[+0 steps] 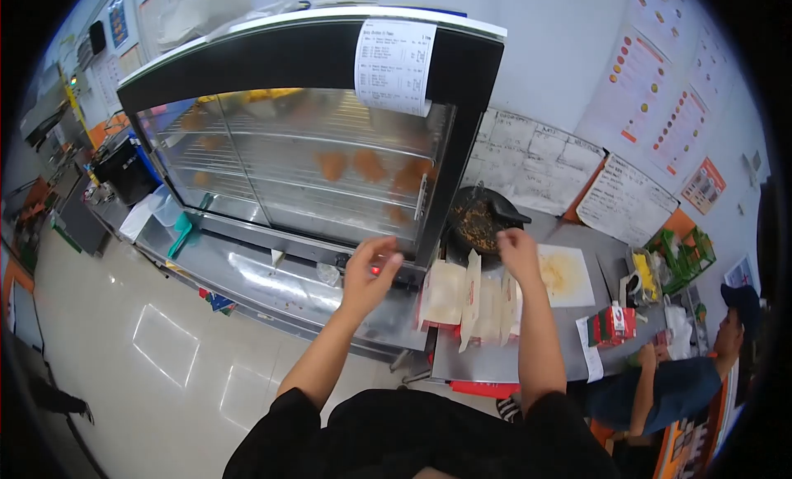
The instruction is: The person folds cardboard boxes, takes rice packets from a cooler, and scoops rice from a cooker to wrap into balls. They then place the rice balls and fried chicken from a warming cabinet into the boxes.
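Note:
My left hand [371, 274] is raised in front of the lower right part of a glass-fronted display cabinet [330, 149], its fingers apart and nothing in them. Behind the glass, brown pieces of food [369, 165] lie on wire racks. My right hand [518, 254] hangs over the steel counter beside a dark pan [478, 223] holding brown bits; its fingers are curled, and what they hold, if anything, is too small to tell. Below it, open cardboard boxes [445, 293] stand side by side. A white cutting board [565, 275] with a yellow-brown stain lies to its right.
Another person in a dark shirt [660, 394] and cap is at the right, near a red box [612, 324]. A green basket [683, 260] and a yellow-filled container [643, 274] sit farther back. A teal scoop [180, 235] lies left. A printed receipt [394, 66] hangs on the cabinet.

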Available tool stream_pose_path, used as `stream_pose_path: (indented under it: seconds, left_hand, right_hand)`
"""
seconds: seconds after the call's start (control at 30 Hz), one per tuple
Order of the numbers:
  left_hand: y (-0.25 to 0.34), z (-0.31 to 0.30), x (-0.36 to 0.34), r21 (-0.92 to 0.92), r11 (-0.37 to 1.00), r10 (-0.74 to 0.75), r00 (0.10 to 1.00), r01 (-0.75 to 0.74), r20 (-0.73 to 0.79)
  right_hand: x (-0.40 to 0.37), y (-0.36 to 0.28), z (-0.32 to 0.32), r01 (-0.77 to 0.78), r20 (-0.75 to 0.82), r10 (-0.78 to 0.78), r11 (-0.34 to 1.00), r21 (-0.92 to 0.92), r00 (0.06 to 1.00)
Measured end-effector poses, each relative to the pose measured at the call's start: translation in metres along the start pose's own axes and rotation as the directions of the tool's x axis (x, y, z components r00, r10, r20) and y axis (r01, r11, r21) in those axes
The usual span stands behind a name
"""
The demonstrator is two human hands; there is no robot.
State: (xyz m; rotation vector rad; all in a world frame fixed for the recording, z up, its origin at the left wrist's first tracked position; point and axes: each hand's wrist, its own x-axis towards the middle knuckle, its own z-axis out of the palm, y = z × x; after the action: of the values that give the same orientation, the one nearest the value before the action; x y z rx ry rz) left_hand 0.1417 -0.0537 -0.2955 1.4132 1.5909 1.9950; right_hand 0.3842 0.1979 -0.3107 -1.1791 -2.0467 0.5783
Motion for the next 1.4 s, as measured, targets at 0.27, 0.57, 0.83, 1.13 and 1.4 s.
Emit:
stream_pose_path:
  seconds: [0.27,0.57,0.83,1.13,1.4]
  left_hand:
    - [0.024,0.049,0.082,0.097,0.992,0.092,0.987,-0.079,-0.13]
    - [0.016,0.04,0.096,0.357,0.924,0.176,0.982,-0.139,-0.074]
    - [0.009,0.034,0.105,0.49,0.81,0.347,0.937,-0.322,0.042]
    - [-0.01,-0.009,0.113,0.555,0.778,0.379,0.925,-0.293,-0.042]
    - [-0.03,-0.103,0.127,0.576,0.808,0.252,0.958,-0.128,-0.139]
  right_hand:
    - [0.093,-0.032,0.113,-0.456,0.628,0.521,0.845,-0.28,0.578]
    - [0.104,0.048,0.194,-0.75,0.654,0.685,0.606,-0.266,0.322]
    - [0.082,0.018,0.205,-0.843,0.688,0.622,0.537,-0.025,0.375]
    - [0.067,-0.025,0.184,-0.803,0.618,0.519,0.454,0.386,0.591]
    - [0.061,-0.059,0.124,-0.471,0.202,0.446,0.653,0.592,0.872]
